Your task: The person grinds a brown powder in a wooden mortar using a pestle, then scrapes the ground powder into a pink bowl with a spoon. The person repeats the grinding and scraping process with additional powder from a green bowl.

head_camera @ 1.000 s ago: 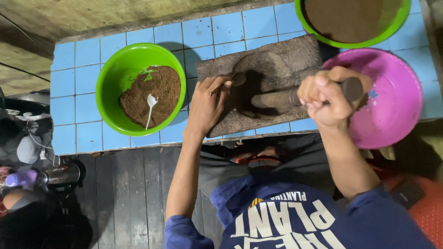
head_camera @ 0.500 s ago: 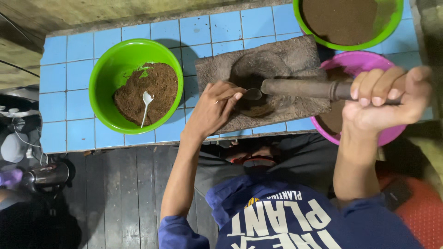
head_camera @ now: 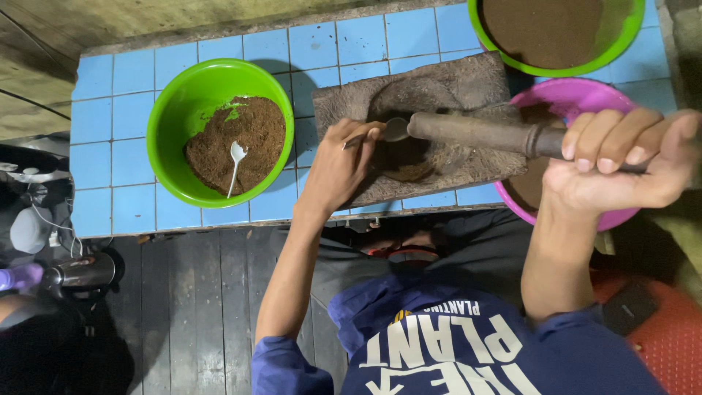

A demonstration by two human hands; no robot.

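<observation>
Since half a second ago the long dark wooden pestle [head_camera: 482,135] has swung up and lies level across the rough brown stone mortar slab [head_camera: 424,128].

Head view: the right hand [head_camera: 621,164] clenches the pestle's handle end over the pink plastic bowl [head_camera: 578,99], holding the head clear of the hollow. This lets the left hand [head_camera: 340,164], pinching a small metal spoon [head_camera: 387,132], reach the brown powder [head_camera: 406,164] there. On the blue-tiled worktop [head_camera: 117,146], a green plastic bowl [head_camera: 172,110] holding a white spoon [head_camera: 235,164] sits beside the left hand.
</observation>
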